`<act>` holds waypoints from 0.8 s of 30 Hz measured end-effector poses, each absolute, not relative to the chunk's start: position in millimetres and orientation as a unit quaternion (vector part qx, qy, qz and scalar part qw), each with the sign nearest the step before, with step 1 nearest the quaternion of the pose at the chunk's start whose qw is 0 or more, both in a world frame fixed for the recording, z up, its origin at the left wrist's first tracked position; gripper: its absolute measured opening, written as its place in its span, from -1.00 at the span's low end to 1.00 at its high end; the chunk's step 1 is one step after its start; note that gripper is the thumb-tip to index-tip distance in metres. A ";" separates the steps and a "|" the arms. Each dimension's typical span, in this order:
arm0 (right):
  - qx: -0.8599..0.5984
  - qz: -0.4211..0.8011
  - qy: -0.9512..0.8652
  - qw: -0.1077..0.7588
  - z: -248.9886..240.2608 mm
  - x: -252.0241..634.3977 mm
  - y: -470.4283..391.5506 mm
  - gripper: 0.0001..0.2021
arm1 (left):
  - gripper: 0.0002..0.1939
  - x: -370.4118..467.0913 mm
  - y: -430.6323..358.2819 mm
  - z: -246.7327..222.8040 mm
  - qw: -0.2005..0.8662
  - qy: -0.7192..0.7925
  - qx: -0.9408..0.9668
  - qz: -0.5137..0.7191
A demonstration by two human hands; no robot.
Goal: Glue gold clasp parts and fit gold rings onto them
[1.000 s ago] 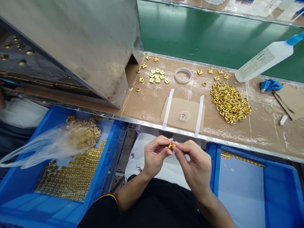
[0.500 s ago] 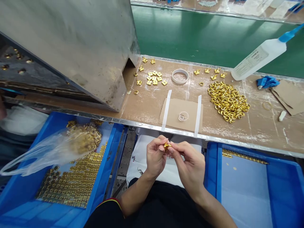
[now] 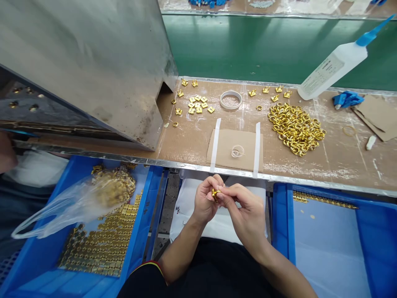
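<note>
Between the fingertips of both hands is a small gold ring (image 3: 215,193), held in front of the bench edge. My left hand (image 3: 207,199) pinches it from one side, and my right hand (image 3: 243,207) grips it from the other with thumb and forefinger. Fingers cover part of the ring. Beyond the hands, a taped cardboard pad (image 3: 228,140) carries a small clear plastic cup (image 3: 237,151). A heap of gold rings (image 3: 296,128) lies to its right. Several square gold pieces (image 3: 198,105) are grouped at the left of the bench, near a tape roll (image 3: 231,100).
A metal housing (image 3: 93,62) stands at left. Blue trays flank my lap: the left tray (image 3: 122,277) holds rows of gold pieces and a plastic bag (image 3: 62,207); the right tray (image 3: 380,244) has one row. A white bottle (image 3: 335,70) leans at the back right.
The ring has turned in the fingertips, its band now pointing more toward the right hand. Both hands still hold it. The camera view has shifted slightly.
</note>
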State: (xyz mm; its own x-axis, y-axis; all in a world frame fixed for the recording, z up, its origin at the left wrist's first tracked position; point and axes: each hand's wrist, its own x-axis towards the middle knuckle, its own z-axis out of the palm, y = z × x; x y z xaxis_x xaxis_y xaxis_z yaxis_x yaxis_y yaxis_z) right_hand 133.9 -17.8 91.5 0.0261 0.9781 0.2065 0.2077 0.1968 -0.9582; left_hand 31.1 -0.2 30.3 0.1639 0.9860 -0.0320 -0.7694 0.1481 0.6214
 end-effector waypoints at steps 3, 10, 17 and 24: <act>-0.513 0.365 -0.594 0.501 89.8 134.1 -19.0 -0.86 | -0.46 28.1 0.5 31.0 0.708 0.256 0.272 0.600; -0.517 0.323 -0.613 0.502 83.7 132.0 -20.0 -0.86 | -0.44 25.2 0.2 33.0 0.699 0.292 0.295 0.582; -0.476 0.325 -0.651 0.494 81.9 137.0 -15.0 -0.79 | -0.43 18.9 -6.1 46.6 0.776 0.297 0.219 0.511; -0.498 0.336 -0.627 0.495 83.8 139.5 -17.7 -0.83 | -0.43 25.8 -5.6 58.4 0.785 0.289 0.162 0.524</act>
State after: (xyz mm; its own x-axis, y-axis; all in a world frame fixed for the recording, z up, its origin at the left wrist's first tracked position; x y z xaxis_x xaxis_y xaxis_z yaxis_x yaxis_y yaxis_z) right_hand 139.5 -17.7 83.8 -0.0136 0.9583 0.2855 0.2927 0.2769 -0.9152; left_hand 25.8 -5.6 58.4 0.2836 0.9163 -0.2827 -0.7291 0.3975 0.5571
